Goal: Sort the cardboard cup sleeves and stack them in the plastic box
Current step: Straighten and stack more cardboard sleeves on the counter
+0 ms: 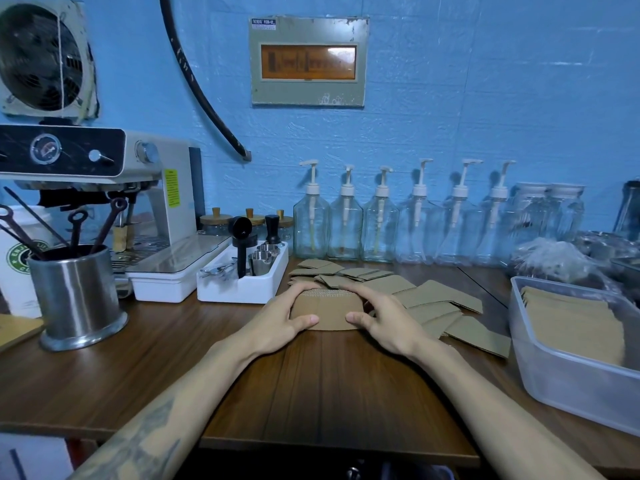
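Squeezing a stack of cup sleeves (323,311) upright on the wooden table (311,382), my left hand (280,323) and right hand (388,323) curl round its ends (plastic box (554,372) sits far right).

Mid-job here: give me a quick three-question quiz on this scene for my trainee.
1. True or false: the plastic box already holds sleeves.
2. What do both hands grip? A) stack of cup sleeves B) pump bottle C) steel cup
3. Fill in: loose sleeves lie between the held stack and the ____.

Key: 1 true. 2 A: the left hand and right hand hold the stack of cup sleeves on edge. 3 plastic box.
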Demonstrator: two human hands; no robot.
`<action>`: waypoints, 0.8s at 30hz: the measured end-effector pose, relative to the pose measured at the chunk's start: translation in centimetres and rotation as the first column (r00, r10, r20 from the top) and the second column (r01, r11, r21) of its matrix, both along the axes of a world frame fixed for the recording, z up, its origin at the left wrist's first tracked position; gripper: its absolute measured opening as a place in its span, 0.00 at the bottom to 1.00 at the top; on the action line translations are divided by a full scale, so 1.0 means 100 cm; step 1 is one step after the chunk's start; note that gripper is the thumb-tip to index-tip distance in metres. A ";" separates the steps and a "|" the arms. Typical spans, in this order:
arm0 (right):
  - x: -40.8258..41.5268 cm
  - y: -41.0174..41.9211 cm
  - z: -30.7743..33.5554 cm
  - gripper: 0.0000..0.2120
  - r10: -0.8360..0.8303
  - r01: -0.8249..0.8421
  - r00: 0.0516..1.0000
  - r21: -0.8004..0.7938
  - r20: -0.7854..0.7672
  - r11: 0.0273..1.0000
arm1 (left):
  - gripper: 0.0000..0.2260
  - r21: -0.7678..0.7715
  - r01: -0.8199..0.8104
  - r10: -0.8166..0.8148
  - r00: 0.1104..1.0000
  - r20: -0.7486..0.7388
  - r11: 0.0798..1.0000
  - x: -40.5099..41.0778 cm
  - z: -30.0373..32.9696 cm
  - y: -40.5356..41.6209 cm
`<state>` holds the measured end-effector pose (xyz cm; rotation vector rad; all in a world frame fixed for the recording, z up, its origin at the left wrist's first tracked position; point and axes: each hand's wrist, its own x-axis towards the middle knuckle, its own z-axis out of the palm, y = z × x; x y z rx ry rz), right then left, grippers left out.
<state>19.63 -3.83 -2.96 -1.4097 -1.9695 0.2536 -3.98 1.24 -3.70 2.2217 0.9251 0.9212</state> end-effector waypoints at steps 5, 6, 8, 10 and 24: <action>0.012 -0.002 0.005 0.22 -0.052 0.051 0.997 -0.012 -0.053 0.999 | 0.19 -0.010 -0.036 0.036 0.999 0.011 0.999 -0.001 0.000 0.002; 0.017 -0.002 0.007 0.21 -0.081 0.081 0.994 0.000 -0.067 0.997 | 0.18 -0.012 -0.039 0.039 0.999 0.013 0.999 -0.002 0.000 0.002; 0.027 0.001 0.010 0.18 -0.167 0.169 0.985 0.043 -0.049 0.985 | 0.18 -0.009 -0.046 0.046 0.999 0.006 0.999 -0.003 0.000 0.002; 0.037 0.007 0.013 0.17 -0.250 0.249 0.968 0.061 0.023 0.967 | 0.18 0.001 -0.060 0.060 0.998 -0.013 0.998 -0.006 0.001 0.005; 0.045 0.053 0.006 0.37 -0.362 0.459 0.827 -0.143 0.431 0.877 | 0.18 0.057 -0.085 0.091 0.989 -0.115 0.995 -0.010 -0.002 0.013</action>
